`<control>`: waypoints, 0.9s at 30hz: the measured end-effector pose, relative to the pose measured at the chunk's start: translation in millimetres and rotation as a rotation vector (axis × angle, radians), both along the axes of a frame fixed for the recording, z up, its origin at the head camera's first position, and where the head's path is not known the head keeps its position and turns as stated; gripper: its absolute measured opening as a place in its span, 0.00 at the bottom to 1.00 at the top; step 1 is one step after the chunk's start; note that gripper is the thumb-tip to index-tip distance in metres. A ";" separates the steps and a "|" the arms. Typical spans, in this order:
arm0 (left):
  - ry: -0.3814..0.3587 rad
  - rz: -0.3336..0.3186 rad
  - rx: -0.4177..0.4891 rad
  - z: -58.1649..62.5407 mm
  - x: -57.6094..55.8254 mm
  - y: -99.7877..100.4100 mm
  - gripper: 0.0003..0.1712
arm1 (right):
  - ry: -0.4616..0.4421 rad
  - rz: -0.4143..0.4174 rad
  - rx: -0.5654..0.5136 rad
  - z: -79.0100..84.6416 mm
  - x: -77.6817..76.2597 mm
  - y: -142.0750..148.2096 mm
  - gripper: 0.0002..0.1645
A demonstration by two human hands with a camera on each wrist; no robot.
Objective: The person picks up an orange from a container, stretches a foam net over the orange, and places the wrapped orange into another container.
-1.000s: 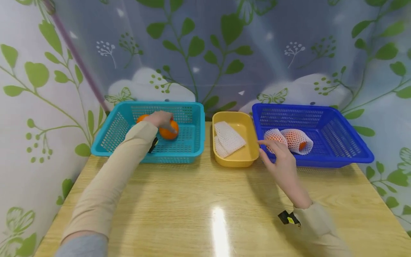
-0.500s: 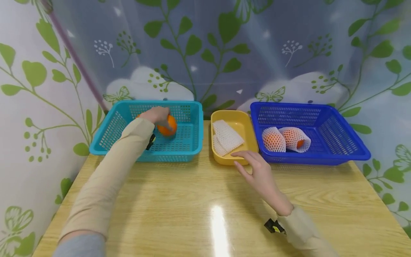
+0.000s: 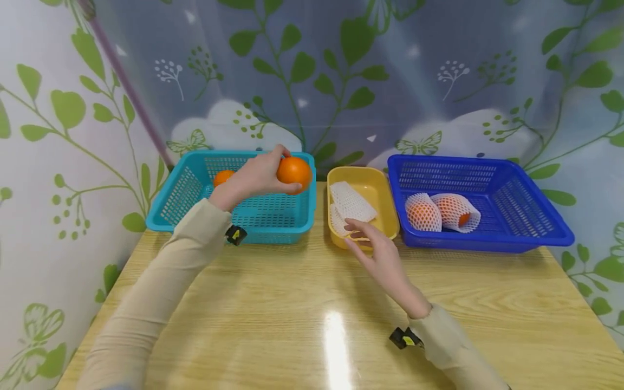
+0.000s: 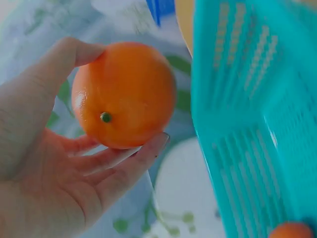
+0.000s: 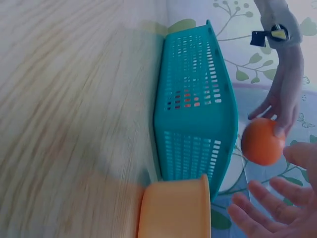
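Observation:
My left hand (image 3: 258,176) holds an orange (image 3: 294,174) between thumb and fingers, raised above the right end of the teal basket (image 3: 229,236). In the left wrist view the orange (image 4: 126,94) shows its green stem end. Another orange (image 3: 224,177) lies inside that basket. My right hand (image 3: 382,257) hovers at the front edge of the yellow tray (image 3: 377,189), fingers spread and holding nothing. White foam nets (image 3: 352,205) lie flat in the tray. The right wrist view shows the right hand (image 5: 277,203) with its fingers apart, close to the held orange (image 5: 262,141).
A dark blue basket (image 3: 497,238) stands to the right of the yellow tray, holding two oranges in white foam nets (image 3: 423,212). All three containers stand along the back of the wooden table (image 3: 273,314), before a leaf-patterned curtain (image 3: 312,70).
My left hand has lifted the orange out of the teal basket and moved it right. My right hand has moved left from beside the blue basket to the yellow tray's front.

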State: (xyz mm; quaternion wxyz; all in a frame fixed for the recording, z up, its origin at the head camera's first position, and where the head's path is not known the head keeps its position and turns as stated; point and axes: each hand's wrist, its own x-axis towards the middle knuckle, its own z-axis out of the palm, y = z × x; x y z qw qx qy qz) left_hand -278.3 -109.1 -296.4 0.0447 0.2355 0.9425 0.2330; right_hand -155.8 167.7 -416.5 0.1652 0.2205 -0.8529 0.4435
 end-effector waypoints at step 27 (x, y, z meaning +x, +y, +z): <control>0.542 -0.283 0.148 -61.4 90.5 75.5 0.47 | -0.626 0.125 -0.686 13.4 -7.1 -9.1 0.36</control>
